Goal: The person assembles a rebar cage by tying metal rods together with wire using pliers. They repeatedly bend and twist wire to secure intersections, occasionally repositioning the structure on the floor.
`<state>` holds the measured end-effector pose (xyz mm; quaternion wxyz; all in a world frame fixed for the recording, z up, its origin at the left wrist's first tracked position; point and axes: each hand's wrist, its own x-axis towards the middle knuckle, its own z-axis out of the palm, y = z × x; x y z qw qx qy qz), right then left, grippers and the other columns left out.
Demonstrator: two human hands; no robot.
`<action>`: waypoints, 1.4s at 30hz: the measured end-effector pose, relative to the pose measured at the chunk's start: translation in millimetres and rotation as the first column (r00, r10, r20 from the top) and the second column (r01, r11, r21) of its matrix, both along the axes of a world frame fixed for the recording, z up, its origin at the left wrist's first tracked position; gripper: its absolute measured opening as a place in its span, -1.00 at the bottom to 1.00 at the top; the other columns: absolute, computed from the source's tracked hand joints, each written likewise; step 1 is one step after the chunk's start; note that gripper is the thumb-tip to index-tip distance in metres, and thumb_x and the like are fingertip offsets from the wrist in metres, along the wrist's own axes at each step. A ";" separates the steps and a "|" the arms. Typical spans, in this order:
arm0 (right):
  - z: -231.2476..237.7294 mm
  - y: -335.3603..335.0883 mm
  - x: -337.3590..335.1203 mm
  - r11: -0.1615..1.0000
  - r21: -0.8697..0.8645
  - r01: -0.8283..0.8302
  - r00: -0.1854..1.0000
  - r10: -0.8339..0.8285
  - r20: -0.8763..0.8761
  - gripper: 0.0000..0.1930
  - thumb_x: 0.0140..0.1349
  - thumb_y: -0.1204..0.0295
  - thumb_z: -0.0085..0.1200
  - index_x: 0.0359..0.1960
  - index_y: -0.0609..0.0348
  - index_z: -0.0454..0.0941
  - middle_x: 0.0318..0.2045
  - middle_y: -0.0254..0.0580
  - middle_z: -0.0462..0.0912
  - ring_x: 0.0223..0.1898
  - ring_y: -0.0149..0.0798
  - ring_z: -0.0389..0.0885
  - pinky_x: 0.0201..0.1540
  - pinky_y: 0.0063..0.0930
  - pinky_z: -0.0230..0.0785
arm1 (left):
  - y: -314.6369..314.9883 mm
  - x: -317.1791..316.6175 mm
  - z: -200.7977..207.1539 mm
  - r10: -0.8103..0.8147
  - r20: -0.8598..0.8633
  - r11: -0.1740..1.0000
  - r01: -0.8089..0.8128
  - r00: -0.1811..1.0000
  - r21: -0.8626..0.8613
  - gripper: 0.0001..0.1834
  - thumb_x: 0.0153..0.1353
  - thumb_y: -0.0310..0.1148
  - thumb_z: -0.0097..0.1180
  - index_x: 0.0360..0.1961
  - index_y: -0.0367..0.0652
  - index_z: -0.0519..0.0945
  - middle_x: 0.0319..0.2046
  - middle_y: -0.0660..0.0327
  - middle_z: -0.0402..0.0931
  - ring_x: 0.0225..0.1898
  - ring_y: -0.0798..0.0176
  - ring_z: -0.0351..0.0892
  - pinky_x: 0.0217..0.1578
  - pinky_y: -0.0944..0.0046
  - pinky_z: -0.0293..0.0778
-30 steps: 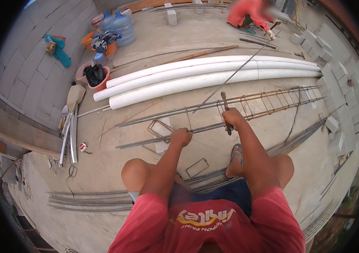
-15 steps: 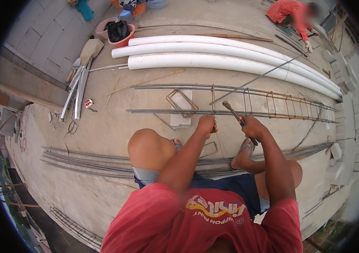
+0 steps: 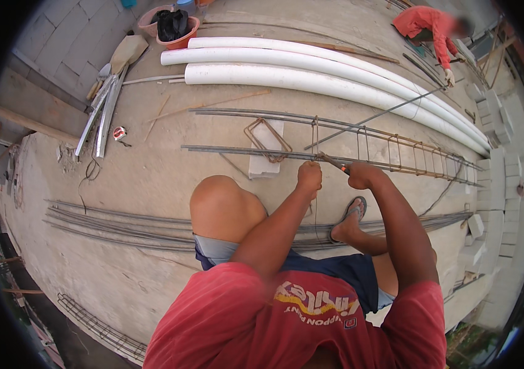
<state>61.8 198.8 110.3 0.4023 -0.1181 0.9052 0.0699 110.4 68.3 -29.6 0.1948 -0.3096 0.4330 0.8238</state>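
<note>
The pliers (image 3: 335, 163) are partly covered by the right hand (image 3: 365, 175), the wire (image 3: 317, 214) by the left hand (image 3: 309, 177). The co-worker (image 3: 421, 22) is blurred at the head. The blue tub (image 3: 186, 5) is cut off by the upper edge.

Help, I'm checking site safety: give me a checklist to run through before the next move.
Right hand around steel pincers with orange-marked handles: ok.
Pincer jaws closed: cannot tell, too small.
Left hand clear of the pincers: not ok, close beside their head.
Hands gloved: not ok, both bare.
Long dark-grey steel rod clear of the ladder-shaped steel cage: not ok, crosses its far bars.
</note>
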 end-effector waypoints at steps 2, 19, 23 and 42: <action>0.9 -3.9 -4.5 0.998 0.033 -0.046 0.999 0.045 0.016 -0.67 0.09 0.48 -0.07 -0.15 0.24 0.65 -0.14 0.08 0.67 -0.06 0.07 0.65 -0.06 -0.13 0.50 | -1.1 1.7 3.2 0.008 0.008 1.000 -0.008 1.000 0.014 -0.91 0.31 -0.33 -0.04 -0.38 0.05 0.40 -0.69 0.45 0.21 -0.77 0.47 0.15 -0.78 0.36 0.06; 44.1 -42.9 2.8 0.981 0.013 0.196 0.965 -0.195 0.176 -0.78 0.13 0.44 0.03 -0.33 0.37 0.62 -0.40 0.02 0.70 -0.50 -0.09 0.72 -0.48 -0.20 0.57 | -16.2 3.7 20.5 -0.059 -0.021 0.998 0.059 0.998 0.032 -0.83 0.34 -0.39 -0.17 -0.16 -0.22 0.43 -0.51 0.17 0.44 -0.69 0.35 0.37 -0.72 0.30 0.39; 26.0 -14.2 2.5 0.809 -0.165 0.565 0.775 -0.451 0.443 -0.72 0.22 0.32 0.04 -0.34 0.38 0.52 -0.52 -0.08 0.64 -0.57 -0.19 0.68 -0.60 -0.34 0.54 | -24.7 8.2 35.5 -0.123 -0.006 0.992 0.123 0.992 0.034 -0.74 0.37 -0.40 -0.20 -0.01 -0.28 0.42 -0.41 0.12 0.49 -0.61 0.31 0.47 -0.63 0.31 0.50; 22.2 12.6 34.0 0.815 -0.339 0.470 0.876 -0.382 0.295 -0.13 -0.19 -0.23 0.36 -0.16 0.46 0.53 -0.30 0.08 0.66 -0.40 -0.15 0.72 -0.44 -0.34 0.57 | 1.3 -2.9 38.0 -0.882 -0.373 0.293 -0.285 0.288 -0.913 -0.71 -0.17 -0.52 0.22 -0.37 -0.13 0.42 -0.30 0.16 0.42 -0.11 0.00 0.46 0.09 -0.01 0.31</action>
